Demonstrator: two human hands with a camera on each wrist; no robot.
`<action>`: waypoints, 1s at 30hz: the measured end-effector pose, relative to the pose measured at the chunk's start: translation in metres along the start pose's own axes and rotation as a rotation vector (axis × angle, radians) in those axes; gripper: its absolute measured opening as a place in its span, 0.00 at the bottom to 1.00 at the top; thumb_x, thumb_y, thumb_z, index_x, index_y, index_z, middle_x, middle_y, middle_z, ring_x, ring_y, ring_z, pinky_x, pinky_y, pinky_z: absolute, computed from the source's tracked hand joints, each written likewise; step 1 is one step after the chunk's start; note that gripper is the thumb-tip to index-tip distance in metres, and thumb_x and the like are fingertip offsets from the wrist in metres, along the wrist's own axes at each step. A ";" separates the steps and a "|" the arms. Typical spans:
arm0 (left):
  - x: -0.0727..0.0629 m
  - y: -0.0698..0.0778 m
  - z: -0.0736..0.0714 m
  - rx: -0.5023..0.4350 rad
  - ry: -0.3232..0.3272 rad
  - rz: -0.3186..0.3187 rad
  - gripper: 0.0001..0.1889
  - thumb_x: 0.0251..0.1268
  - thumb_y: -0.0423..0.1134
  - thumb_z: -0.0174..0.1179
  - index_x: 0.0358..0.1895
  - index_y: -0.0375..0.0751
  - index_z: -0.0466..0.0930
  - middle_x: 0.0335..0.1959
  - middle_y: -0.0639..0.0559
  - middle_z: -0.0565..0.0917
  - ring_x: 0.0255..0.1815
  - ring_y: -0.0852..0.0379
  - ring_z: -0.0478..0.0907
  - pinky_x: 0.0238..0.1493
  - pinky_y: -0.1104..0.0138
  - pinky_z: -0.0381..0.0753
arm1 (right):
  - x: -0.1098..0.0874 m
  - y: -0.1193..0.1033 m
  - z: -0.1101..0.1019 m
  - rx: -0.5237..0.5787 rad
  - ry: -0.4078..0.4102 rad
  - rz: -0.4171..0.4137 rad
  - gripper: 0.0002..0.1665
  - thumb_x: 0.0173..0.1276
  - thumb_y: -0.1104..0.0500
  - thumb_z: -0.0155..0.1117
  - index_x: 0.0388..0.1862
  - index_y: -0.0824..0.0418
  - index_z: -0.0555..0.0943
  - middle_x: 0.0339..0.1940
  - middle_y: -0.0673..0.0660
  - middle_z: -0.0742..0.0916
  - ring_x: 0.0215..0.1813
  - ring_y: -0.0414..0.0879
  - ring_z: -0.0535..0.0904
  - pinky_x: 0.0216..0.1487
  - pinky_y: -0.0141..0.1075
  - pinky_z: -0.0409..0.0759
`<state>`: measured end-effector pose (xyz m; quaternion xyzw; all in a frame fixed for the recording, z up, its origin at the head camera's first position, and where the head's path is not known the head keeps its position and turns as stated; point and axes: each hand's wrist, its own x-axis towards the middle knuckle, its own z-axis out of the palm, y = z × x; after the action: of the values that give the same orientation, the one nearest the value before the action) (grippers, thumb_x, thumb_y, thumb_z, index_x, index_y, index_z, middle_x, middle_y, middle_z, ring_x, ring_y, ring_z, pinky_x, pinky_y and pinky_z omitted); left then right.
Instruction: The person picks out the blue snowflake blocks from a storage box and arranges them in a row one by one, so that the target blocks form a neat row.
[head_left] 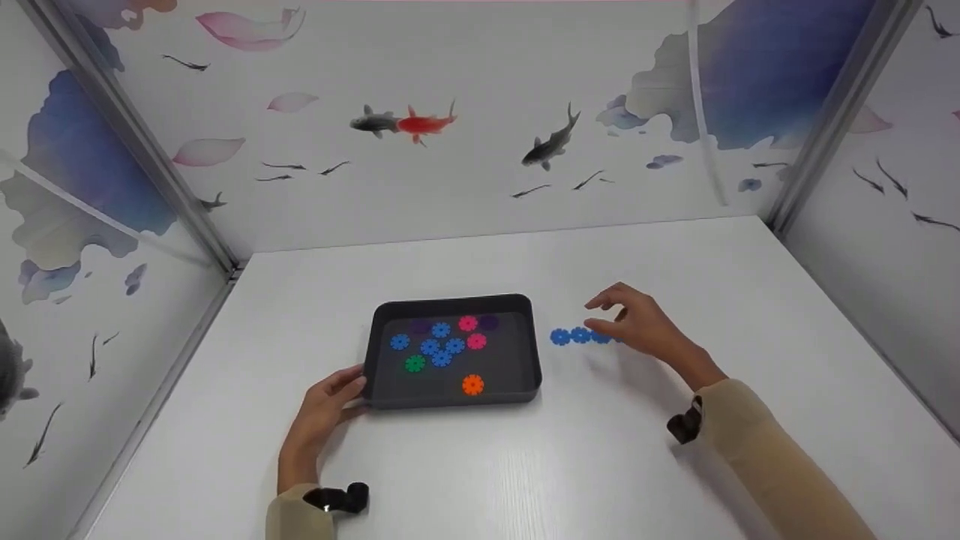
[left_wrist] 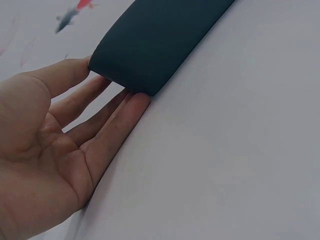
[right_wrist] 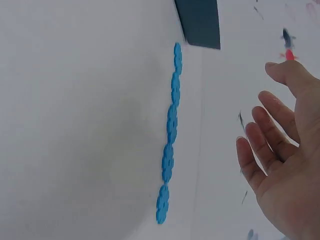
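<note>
Even, bright light fills the head view, leaving a pale sheen on the near part of the white tabletop (head_left: 517,472) and soft-edged shadows below the right hand (head_left: 641,322) and beige right sleeve (head_left: 780,450). Both wrist views look dimmer and greyer; the printed grey koi (left_wrist: 66,20) is blurred in the left one.

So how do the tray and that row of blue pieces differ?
The tray is dark grey; the row is bright blue. The tray is wide and walled; the row is a narrow line of five discs. The left hand touches the tray; the right hand is apart from the row. Both rest on the white table.
</note>
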<state>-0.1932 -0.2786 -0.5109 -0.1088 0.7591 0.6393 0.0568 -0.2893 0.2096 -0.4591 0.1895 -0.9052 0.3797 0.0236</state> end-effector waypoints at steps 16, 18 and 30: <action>-0.002 -0.002 0.000 -0.011 0.014 0.006 0.25 0.75 0.40 0.58 0.71 0.36 0.70 0.68 0.35 0.74 0.65 0.45 0.76 0.62 0.58 0.84 | 0.013 -0.068 0.049 0.104 -0.111 -0.145 0.20 0.66 0.54 0.72 0.56 0.56 0.83 0.53 0.60 0.83 0.56 0.59 0.78 0.54 0.51 0.83; -0.002 -0.002 0.000 -0.005 0.018 0.005 0.25 0.75 0.40 0.58 0.71 0.37 0.70 0.68 0.36 0.74 0.65 0.45 0.76 0.61 0.58 0.84 | 0.014 -0.078 0.055 0.109 -0.125 -0.143 0.20 0.66 0.54 0.71 0.56 0.56 0.83 0.53 0.60 0.83 0.56 0.58 0.78 0.56 0.53 0.83; -0.001 0.000 0.000 -0.014 -0.003 0.006 0.26 0.75 0.43 0.58 0.71 0.39 0.70 0.70 0.38 0.74 0.67 0.44 0.75 0.64 0.57 0.82 | 0.025 -0.115 0.086 0.118 -0.156 -0.027 0.23 0.67 0.58 0.71 0.60 0.61 0.81 0.57 0.61 0.82 0.62 0.58 0.79 0.67 0.51 0.79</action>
<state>-0.1924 -0.2787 -0.5104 -0.1060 0.7549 0.6448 0.0554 -0.2621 0.0680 -0.4371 0.2319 -0.8776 0.4163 -0.0532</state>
